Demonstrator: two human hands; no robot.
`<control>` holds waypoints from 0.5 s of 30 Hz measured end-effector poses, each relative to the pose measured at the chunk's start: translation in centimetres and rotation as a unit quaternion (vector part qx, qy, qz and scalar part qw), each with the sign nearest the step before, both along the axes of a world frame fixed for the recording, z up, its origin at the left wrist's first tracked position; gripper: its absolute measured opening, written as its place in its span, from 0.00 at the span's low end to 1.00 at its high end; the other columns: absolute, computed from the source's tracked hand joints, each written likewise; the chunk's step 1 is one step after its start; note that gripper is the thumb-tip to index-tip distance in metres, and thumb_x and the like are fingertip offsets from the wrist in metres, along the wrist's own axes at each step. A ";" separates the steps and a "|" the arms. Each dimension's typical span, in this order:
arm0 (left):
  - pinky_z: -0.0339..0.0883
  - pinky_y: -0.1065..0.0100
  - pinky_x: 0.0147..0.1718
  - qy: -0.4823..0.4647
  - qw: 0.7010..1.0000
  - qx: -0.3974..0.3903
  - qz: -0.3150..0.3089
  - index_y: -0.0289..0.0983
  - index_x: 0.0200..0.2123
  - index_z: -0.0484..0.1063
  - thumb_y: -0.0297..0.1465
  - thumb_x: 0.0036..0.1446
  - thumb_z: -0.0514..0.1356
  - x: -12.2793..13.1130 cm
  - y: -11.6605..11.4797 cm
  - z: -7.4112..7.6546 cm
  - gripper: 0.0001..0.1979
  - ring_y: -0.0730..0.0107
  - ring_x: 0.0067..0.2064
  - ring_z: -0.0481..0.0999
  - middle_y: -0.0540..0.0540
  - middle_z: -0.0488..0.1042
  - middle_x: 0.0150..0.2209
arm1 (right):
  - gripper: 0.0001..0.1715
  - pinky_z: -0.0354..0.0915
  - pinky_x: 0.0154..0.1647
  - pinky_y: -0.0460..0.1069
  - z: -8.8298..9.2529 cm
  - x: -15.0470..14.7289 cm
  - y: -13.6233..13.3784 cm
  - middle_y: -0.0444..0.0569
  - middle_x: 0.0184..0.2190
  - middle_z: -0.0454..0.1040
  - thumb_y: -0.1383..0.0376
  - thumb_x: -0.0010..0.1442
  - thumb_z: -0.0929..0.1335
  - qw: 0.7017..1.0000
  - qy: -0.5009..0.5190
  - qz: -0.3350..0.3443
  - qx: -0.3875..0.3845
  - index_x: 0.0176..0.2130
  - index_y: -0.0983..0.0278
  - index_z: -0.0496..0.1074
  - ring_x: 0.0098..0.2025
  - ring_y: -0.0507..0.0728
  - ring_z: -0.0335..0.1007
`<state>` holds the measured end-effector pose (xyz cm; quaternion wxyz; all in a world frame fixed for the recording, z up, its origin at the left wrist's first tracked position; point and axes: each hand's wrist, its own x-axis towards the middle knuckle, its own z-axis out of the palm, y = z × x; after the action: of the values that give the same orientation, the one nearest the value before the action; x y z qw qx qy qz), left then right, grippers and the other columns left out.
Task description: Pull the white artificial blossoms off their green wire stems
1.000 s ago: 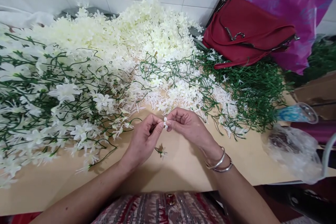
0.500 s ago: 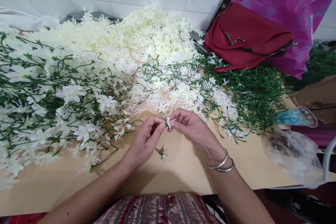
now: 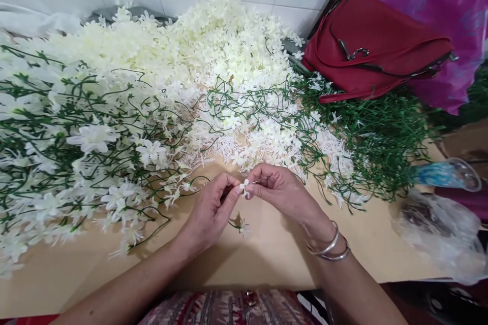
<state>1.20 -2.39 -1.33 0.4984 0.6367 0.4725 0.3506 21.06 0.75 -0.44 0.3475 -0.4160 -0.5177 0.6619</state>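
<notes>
Between my two hands, just above the table, is a small white artificial flower [image 3: 245, 188]. My left hand [image 3: 213, 208] is closed, its thumb and forefinger pinching the flower from the left. My right hand [image 3: 280, 190] pinches at the flower's right edge, where a thin pale strand shows by the fingertips; how it joins the flower is too small to tell. Under the left fingers hangs a green stem with a second white blossom [image 3: 243, 226]. Loose white petals and thin white pieces [image 3: 217, 150] lie just beyond my hands.
Finished-looking stemmed white flowers [image 3: 93, 138] heap at left. A tall pile of cream blossoms [image 3: 224, 35] stands against the tiled wall. Green stems [image 3: 381, 142] lie at right, under a red handbag [image 3: 381, 45]. A blue-patterned cup [image 3: 442, 175] and clear plastic bag [image 3: 438, 233] are at far right.
The flower in my fingers has turned, so its open petals now show more. My hands stay close together, slightly lower in view, as the camera has shifted a little.
</notes>
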 end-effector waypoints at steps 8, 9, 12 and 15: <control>0.65 0.69 0.28 -0.066 0.998 -0.010 0.018 0.39 0.40 0.72 0.39 0.72 0.57 0.0 -0.3 2.6 0.11 0.71 0.29 0.68 0.51 0.70 0.31 | 0.16 0.72 0.42 0.50 0.4 0.9 0.3 0.43 0.32 0.78 0.55 0.55 0.80 0.999 0.041 -0.014 0.000 0.37 0.60 0.78 0.34 0.52 0.75; 0.66 0.69 0.27 -0.053 0.998 0.008 0.029 0.39 0.42 0.73 0.39 0.72 0.58 -0.6 -0.3 3.9 0.10 0.71 0.30 0.69 0.50 0.72 0.32 | 0.16 0.72 0.42 0.50 0.5 1.1 0.2 0.43 0.33 0.78 0.55 0.56 0.80 0.998 0.047 -0.030 0.008 0.38 0.60 0.78 0.35 0.53 0.76; 0.65 0.67 0.28 0.087 0.957 0.178 0.214 0.43 0.49 0.76 0.39 0.69 0.62 -3.5 0.0 8.2 0.09 0.71 0.29 0.68 0.51 0.73 0.34 | 0.17 0.70 0.42 0.50 1.0 1.7 0.2 0.45 0.33 0.79 0.53 0.58 0.79 0.994 0.054 -0.083 0.042 0.39 0.60 0.79 0.34 0.53 0.76; 0.71 0.57 0.41 0.232 0.862 0.273 0.358 0.47 0.52 0.75 0.40 0.71 0.59 -6.8 0.6 11.0 0.11 0.61 0.45 0.76 0.49 0.77 0.44 | 0.17 0.69 0.41 0.51 1.2 2.0 0.3 0.45 0.32 0.79 0.52 0.57 0.79 0.989 0.039 -0.127 0.067 0.39 0.61 0.79 0.33 0.54 0.75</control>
<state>-5.64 -1.76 9.70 0.0203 0.5972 0.6556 0.4618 23.05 1.05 0.71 0.4755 -0.4284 -0.4899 0.5919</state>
